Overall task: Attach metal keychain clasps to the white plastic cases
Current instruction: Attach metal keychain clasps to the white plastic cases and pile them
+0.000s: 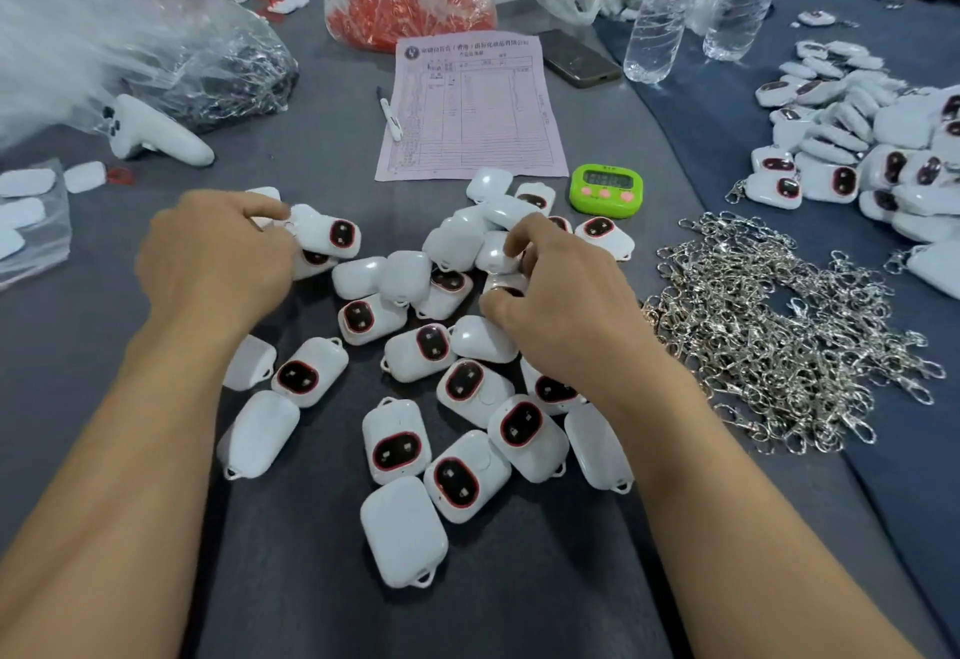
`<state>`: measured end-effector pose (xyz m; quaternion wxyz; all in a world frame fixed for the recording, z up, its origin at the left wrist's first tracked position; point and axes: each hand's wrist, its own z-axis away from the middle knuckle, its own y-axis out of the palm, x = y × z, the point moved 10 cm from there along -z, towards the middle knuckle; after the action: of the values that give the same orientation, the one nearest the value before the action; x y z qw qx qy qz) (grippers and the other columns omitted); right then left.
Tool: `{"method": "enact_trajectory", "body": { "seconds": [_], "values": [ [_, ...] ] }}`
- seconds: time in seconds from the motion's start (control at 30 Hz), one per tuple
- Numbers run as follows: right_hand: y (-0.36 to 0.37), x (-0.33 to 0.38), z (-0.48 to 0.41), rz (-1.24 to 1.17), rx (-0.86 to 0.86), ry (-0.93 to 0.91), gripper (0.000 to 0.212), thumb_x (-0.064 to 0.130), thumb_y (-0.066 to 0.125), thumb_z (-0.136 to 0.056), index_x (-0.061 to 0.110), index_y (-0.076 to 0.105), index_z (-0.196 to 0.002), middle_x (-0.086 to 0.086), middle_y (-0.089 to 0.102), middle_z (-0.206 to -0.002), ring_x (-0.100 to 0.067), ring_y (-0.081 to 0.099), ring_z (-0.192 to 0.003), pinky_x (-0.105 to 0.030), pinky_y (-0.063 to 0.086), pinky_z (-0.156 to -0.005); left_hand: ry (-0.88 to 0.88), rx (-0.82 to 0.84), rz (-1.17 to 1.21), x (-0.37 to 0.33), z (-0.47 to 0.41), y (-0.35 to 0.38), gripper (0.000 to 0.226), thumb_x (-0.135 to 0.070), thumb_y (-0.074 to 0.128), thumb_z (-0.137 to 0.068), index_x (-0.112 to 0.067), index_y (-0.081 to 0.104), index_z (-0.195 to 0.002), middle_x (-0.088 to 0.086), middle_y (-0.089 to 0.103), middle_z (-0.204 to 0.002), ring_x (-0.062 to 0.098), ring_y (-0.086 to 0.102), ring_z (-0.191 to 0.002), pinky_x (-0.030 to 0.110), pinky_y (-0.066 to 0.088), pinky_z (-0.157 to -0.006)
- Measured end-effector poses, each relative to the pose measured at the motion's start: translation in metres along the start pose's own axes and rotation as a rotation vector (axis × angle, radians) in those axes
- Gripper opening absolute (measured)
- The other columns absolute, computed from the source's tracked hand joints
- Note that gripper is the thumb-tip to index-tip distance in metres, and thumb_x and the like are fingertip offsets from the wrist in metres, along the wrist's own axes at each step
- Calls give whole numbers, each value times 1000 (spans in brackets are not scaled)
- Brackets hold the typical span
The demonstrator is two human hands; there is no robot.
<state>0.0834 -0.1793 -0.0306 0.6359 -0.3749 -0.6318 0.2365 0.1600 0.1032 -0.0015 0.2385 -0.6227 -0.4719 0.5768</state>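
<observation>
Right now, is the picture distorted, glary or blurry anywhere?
Head view: the wide-angle lens bows the scene's edges; glare whitens the plastic bag and glints off the clasp pile; shadows are soft; print on the pink form is too blurred to read.

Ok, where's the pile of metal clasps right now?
Head view, right side: the clasp pile lies on the table just right of the right hand, nearer than the green timer.
</observation>
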Motion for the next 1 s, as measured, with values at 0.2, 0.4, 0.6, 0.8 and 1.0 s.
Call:
{"method": "enact_trajectory", "body": {
  "seconds": [0.2,0.4,0.6,0.8,1.0],
  "values": [
    [-4,-9,-4,-104,22,32,56,17,77,-74,32,60,-126,17,48,-84,-10,51,-82,-21,37,-66,202,27,109,-32,10,15,27,-29,63,-79,-37,76,-100,-16,68,-76,19,65,-86,39,54,-85],
    [-8,-13,-7,-76,11,5,31,6,67,-75,33,73,-88,13,60,-84,-9,54,-69,-21,41,-60,138,67,-10,-6,-3,28,17,-28,65,-85,-37,77,-94,-9,70,-83,24,63,-89,38,52,-80],
    [-24,-24,-9,-197,-112,61,19,15,72,-79,31,72,-88,8,67,-83,-13,64,-73,-32,56,-70,214,-30,-28,-28,11,16,15,-36,62,-86,-33,75,-81,-10,64,-73,25,55,-75,33,43,-66],
    [-29,-32,-11,-202,-145,82,18,14,73,-80,31,72,-83,14,64,-79,-10,62,-75,-26,49,-63,390,102,-174,-84,47,45,26,-43,62,-89,-25,76,-78,5,67,-72,30,56,-70,33,41,-63],
    [-54,-47,-12,-91,-258,167,9,24,72,-79,31,72,-84,2,69,-84,-25,62,-81,-32,51,-70,399,225,113,-102,66,59,15,-40,65,-87,-35,76,-79,-15,68,-67,12,63,-71,29,47,-65]
  ]
}}
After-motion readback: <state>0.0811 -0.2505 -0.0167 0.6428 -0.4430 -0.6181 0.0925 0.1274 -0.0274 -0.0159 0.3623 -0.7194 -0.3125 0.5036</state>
